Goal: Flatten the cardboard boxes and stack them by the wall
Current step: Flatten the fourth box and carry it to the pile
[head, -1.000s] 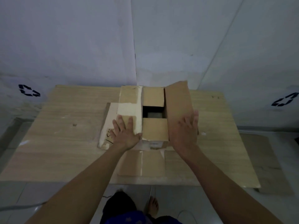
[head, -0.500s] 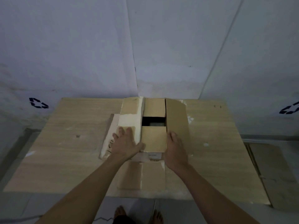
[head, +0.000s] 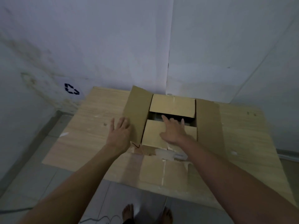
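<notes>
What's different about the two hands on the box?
The left hand lies flat on the box's left outer flap, at its edge by the table; the right hand lies on the near inner flap. The left hand's fingers stay over cardboard and table; the right hand's fingers reach over the dark gap in the middle. Both have straight, spread fingers and grip nothing.

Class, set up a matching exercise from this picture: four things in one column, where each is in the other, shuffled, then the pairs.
1. left hand
2. right hand
3. recycling symbol
4. bare feet

a. on the wall, left of the table
b. on the box's near inner flap
c. on the floor below the table edge
d. by the box's left outer flap

Pairs: 1-d, 2-b, 3-a, 4-c
</notes>
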### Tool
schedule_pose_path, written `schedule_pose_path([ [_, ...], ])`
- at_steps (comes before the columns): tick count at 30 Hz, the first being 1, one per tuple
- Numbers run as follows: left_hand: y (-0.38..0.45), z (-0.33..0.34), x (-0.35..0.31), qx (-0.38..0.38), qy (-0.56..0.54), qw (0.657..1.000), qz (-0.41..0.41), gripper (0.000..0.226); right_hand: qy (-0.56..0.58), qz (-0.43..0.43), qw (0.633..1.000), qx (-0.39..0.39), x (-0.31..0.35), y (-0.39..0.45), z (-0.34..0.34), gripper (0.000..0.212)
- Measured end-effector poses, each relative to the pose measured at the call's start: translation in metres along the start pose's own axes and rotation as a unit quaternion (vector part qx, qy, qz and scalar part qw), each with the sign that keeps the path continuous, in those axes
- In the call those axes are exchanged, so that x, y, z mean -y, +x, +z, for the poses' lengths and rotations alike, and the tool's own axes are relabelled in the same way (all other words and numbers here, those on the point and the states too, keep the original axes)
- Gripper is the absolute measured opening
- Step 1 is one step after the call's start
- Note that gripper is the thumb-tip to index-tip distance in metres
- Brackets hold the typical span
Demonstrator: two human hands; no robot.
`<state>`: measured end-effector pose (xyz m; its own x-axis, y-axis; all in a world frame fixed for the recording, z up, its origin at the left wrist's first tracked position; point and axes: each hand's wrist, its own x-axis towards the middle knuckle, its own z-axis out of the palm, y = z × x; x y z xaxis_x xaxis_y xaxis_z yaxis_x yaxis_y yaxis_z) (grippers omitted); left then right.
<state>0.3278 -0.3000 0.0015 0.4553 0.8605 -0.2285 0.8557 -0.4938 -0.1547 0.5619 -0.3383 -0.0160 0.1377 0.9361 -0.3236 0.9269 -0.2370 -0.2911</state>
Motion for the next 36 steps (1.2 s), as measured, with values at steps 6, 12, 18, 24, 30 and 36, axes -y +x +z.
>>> schedule_pose_path([
  [6,0.009,0.021,0.010,0.042,-0.259,0.964,0.041,0.048,0.106,-0.042,0.983,-0.143,0.037,-0.017,-0.037,0.050],
  [12,0.036,0.016,-0.002,0.107,-0.227,0.967,0.043,0.081,0.077,-0.050,0.982,0.168,0.053,-0.048,-0.006,0.039],
  [18,0.044,0.033,-0.023,0.189,-0.200,0.959,0.064,0.076,0.117,0.042,0.992,-0.011,0.028,-0.073,0.080,0.046],
  [24,0.074,0.030,-0.011,0.126,-0.218,0.967,0.047,0.088,0.193,0.075,0.978,-0.027,0.030,-0.043,0.041,0.054],
  [30,0.148,-0.007,-0.018,0.085,-0.200,0.972,0.090,0.098,0.082,0.054,0.982,-0.160,0.005,0.016,-0.010,0.059],
  [36,0.198,0.000,-0.030,0.081,-0.230,0.968,0.051,0.093,-0.115,-0.010,0.987,-0.114,-0.035,0.098,-0.026,0.087],
])
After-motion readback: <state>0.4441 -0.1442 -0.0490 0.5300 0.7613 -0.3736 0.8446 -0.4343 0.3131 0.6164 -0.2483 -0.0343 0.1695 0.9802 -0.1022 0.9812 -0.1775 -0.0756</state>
